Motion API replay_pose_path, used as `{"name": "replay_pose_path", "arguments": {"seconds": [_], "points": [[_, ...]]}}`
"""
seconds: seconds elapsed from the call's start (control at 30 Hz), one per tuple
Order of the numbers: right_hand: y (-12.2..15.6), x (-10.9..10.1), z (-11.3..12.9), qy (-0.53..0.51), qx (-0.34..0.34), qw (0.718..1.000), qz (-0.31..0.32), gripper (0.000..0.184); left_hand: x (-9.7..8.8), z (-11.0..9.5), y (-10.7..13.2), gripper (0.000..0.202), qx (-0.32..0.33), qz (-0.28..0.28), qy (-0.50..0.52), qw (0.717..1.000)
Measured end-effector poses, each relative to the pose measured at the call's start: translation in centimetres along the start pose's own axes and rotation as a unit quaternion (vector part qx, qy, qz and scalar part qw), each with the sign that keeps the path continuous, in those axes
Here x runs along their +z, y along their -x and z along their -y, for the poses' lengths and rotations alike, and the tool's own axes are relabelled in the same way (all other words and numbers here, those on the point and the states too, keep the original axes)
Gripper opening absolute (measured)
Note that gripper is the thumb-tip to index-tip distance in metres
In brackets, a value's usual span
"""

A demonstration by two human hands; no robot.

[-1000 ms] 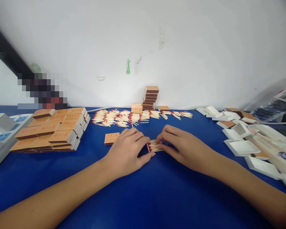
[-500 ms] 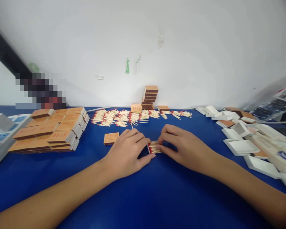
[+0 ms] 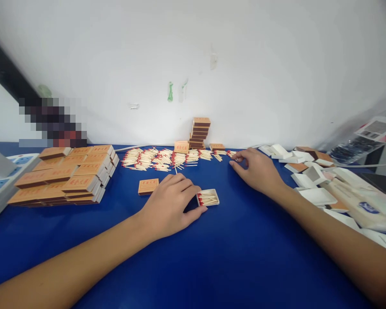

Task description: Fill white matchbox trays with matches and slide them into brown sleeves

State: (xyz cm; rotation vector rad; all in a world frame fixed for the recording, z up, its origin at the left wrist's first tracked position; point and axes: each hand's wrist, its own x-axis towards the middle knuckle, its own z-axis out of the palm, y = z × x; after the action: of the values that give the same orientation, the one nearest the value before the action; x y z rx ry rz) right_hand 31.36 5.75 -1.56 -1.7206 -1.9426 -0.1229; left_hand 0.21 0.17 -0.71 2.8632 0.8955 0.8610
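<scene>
A small white matchbox tray point(image 3: 208, 198) half filled with red-tipped matches lies on the blue table point(image 3: 231, 257). My left hand point(image 3: 172, 202) rests beside it, thumb and curled fingers gripping the tray's left end. My right hand point(image 3: 256, 170) is stretched out to the far right end of the long heap of loose matches point(image 3: 167, 158). Its thumb and fingers are apart just over the matches, with nothing seen in them.
One closed orange matchbox point(image 3: 148, 186) lies left of my left hand. A big stack of orange matchboxes point(image 3: 67, 178) and a power strip point(image 3: 0, 176) sit at left. A tower of boxes point(image 3: 199, 133) stands at the wall. Empty white trays point(image 3: 318, 195) and a plastic bag point(image 3: 366, 206) lie at right.
My right hand has let go of the tray and moved up and right to the loose matches. The left hand stays at the tray, which now shows fully.
</scene>
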Motion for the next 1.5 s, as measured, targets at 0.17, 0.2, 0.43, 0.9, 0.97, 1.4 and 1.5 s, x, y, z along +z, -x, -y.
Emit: {"name": "replay_pose_path", "arguments": {"seconds": [0.17, 0.2, 0.43, 0.9, 0.97, 1.4, 1.5], "points": [[-1.0, 0.0, -2.1, 0.027, 0.061, 0.998, 0.007, 0.020, -0.1, 0.0, 0.0, 0.030, -0.003, 0.003, 0.005, 1.000], [-1.2, 0.0, -2.3, 0.019, 0.057, 0.998, 0.017, 0.020, -0.1, 0.0, 0.0, 0.030, -0.003, 0.002, 0.004, 1.000], [-1.3, -0.4, -2.8, 0.013, -0.008, 0.998, 0.062, 0.020, 0.0, 0.1, 0.1, 0.030, 0.000, -0.001, -0.001, 1.000], [-0.6, -0.3, -1.6, -0.007, -0.034, 0.998, 0.054, 0.018, -0.1, 0.0, -0.1, 0.031, -0.006, 0.008, -0.002, 1.000], [-0.6, -0.1, -1.5, -0.014, -0.039, 0.998, 0.043, 0.018, -0.1, -0.1, -0.1, 0.030, -0.006, 0.009, 0.000, 1.000], [-0.5, 0.6, -1.5, -0.050, -0.028, 0.998, 0.040, 0.028, -0.2, -0.1, 0.0, 0.030, -0.006, 0.009, -0.002, 1.000], [-0.5, 0.7, -1.4, -0.062, -0.032, 0.997, 0.044, 0.027, -0.1, -0.1, 0.0, 0.030, -0.007, 0.010, -0.003, 1.000]]}}
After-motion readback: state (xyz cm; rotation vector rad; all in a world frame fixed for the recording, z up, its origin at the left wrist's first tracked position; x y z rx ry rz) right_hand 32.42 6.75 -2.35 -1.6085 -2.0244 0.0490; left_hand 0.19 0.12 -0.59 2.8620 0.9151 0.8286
